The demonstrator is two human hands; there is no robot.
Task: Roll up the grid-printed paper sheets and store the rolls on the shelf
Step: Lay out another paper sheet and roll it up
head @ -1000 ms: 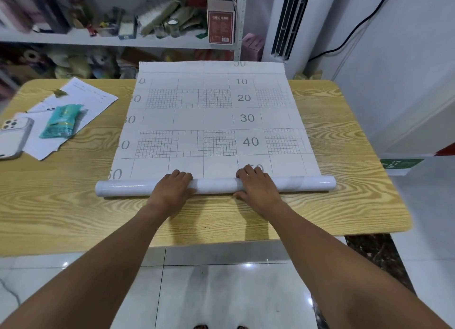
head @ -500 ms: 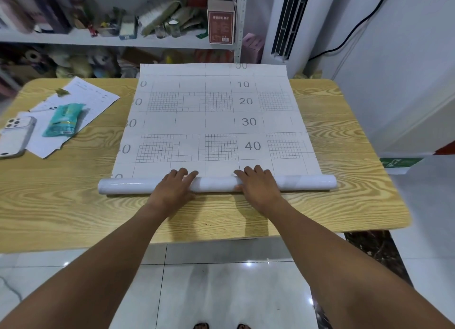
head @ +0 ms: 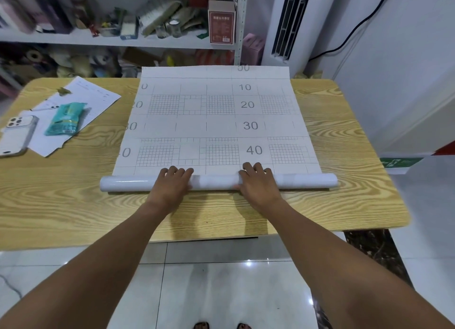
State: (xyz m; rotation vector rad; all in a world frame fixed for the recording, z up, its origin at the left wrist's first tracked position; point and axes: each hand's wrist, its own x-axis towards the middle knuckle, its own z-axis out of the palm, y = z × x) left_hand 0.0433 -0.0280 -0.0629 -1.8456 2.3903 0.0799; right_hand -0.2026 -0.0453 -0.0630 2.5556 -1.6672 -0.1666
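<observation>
Since second ago, roll (head: 216,182) advanced away from us: printed 50 line now wound under, roll edge just short of 40 row. We note left hand (head: 172,184) and right hand (head: 258,184) laid on top of roll, fingers (head: 173,171) extended, tips reaching flat paper, pressing, not clasping. Grid-printed sheet (head: 216,126) lies along desk (head: 73,205), far edge overhanging toward shelf (head: 98,39). We judge step: rolling, well under half done. Next move calls for even forward push from both palms, keeping roll ends square.

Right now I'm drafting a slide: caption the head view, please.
The left hand and right hand rest on the rolled end of a grid-printed paper sheet spread across a wooden table.
</observation>
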